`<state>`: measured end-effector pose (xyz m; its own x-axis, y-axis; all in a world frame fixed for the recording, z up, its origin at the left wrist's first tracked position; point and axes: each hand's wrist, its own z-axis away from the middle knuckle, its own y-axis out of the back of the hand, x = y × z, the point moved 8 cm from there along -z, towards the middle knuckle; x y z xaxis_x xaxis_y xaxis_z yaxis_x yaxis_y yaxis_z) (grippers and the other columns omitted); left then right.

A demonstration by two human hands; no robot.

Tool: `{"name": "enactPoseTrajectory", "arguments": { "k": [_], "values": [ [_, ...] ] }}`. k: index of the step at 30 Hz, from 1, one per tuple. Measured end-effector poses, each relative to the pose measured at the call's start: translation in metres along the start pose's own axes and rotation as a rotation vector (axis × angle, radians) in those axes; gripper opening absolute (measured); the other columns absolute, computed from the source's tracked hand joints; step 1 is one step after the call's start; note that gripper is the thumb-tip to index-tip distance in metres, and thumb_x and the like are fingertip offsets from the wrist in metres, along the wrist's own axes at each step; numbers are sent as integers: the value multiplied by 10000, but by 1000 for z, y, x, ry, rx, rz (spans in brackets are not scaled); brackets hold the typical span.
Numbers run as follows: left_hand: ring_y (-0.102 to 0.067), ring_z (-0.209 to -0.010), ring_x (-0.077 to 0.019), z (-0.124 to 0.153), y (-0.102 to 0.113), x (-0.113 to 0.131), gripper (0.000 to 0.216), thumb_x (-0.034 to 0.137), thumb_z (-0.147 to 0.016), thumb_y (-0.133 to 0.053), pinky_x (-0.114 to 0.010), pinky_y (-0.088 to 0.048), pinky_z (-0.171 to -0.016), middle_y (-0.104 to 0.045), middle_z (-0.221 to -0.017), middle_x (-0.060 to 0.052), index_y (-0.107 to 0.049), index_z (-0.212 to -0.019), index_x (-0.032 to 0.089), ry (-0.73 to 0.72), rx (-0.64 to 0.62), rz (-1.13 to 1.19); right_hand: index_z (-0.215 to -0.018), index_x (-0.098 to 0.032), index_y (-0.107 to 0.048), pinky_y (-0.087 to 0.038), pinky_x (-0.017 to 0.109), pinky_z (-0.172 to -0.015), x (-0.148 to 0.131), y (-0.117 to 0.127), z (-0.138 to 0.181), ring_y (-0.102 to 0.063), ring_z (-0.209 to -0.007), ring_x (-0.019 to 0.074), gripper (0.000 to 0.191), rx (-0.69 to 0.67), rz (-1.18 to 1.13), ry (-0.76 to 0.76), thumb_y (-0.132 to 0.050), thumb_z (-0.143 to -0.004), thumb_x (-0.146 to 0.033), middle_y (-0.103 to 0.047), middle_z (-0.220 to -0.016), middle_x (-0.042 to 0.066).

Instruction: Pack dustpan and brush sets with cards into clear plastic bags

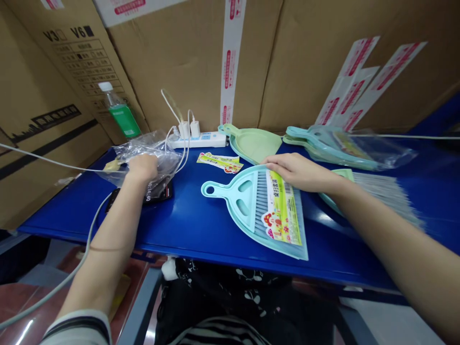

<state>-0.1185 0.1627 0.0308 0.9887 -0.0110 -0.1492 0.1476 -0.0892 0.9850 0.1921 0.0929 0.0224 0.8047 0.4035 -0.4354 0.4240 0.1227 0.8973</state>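
A light-blue dustpan point(237, 218) lies on the blue table with a small grey-bristled brush point(258, 201) nested in it. Over the bristles sits a yellow-green printed label card point(283, 211). My right hand point(293, 170) grips the upper edge of this set, thumb on top near the card. On the left, my left hand point(143, 167) is closed on a crumpled see-through plastic bag point(163, 155); its fingertips are hidden. Beneath that bag a black phone point(163, 191) with a lit display is partly covered.
Behind are a green dustpan point(255, 143), loose label cards point(221, 162), and a white power strip point(212, 139) with chargers and cables. A bottle point(124, 117) leans at the cardboard. Bagged dustpans point(341, 146) and another brush point(388, 191) lie right.
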Motion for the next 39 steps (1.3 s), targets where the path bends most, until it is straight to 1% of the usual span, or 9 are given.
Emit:
{"name": "enactPoseTrajectory", "arguments": {
  "k": [6, 10, 14, 18, 22, 25, 32, 35, 39],
  "values": [
    [-689, -975, -385, 24, 28, 12, 330, 82, -711, -507, -422, -529, -772, -724, -1000, -227, -725, -959, 101, 80, -15, -139, -743, -225, -596, -438, 348, -632, 6, 14, 2, -620, -689, 221, 314, 54, 19, 20, -335, -876, -340, -683, -749, 65],
    [-711, -882, -287, 39, 41, 49, 360, 105, -750, -448, -356, -526, -806, -754, -893, -111, -747, -941, 166, -192, 47, -56, -723, -235, -580, -443, 340, -620, 10, 25, 5, -614, -687, 209, 299, 103, 16, 41, -368, -880, -376, -684, -759, 58],
    [-660, -648, -191, 55, 41, 83, 307, 152, -766, -458, -281, -512, -704, -722, -718, -37, -736, -895, 171, -470, 76, 94, -761, -235, -596, -434, 336, -592, 11, 33, 9, -601, -669, 205, 291, 113, -19, 41, -398, -876, -415, -678, -762, 56],
    [-584, -560, -135, 77, 49, 100, 248, 160, -790, -470, -251, -463, -621, -671, -660, -14, -703, -874, 147, -658, 114, 264, -746, -228, -580, -429, 339, -591, 13, 43, 13, -573, -642, 196, 276, 148, -30, -6, -408, -856, -414, -651, -732, 59],
    [-548, -536, -95, 103, 60, 107, 198, 193, -833, -481, -216, -429, -571, -638, -648, 22, -674, -873, 174, -840, 18, 464, -720, -222, -559, -414, 329, -554, 16, 54, 18, -541, -603, 176, 294, 191, -37, -41, -401, -851, -433, -629, -689, 56],
    [-529, -509, -85, 106, 62, 107, 198, 203, -857, -472, -208, -418, -545, -605, -614, 40, -651, -935, 172, -827, -21, 557, -687, -235, -531, -396, 322, -513, 17, 58, 21, -525, -571, 168, 334, 166, -54, -44, -401, -842, -500, -609, -646, 41],
    [-536, -541, -114, 87, 36, 121, 210, 96, -796, -477, -248, -408, -574, -610, -678, 31, -542, -975, 185, -702, 96, 492, -724, -250, -574, -472, 394, -604, 18, 45, 19, -587, -655, 220, 444, -8, -30, -9, -400, -832, -643, -653, -738, 91],
    [-517, -536, -115, 84, 32, 124, 184, 87, -802, -480, -248, -400, -564, -551, -639, 51, -491, -949, 198, -690, 125, 522, -728, -254, -586, -478, 419, -672, 18, 29, 17, -625, -733, 255, 420, -99, -23, -9, -382, -854, -599, -696, -813, 119],
    [-525, -572, -108, 85, 30, 125, 205, 68, -796, -488, -241, -401, -573, -554, -699, 41, -457, -950, 199, -699, 138, 576, -741, -252, -588, -469, 419, -697, 18, 19, 15, -635, -759, 263, 359, -136, -3, -17, -374, -873, -508, -707, -829, 122]
  ]
}}
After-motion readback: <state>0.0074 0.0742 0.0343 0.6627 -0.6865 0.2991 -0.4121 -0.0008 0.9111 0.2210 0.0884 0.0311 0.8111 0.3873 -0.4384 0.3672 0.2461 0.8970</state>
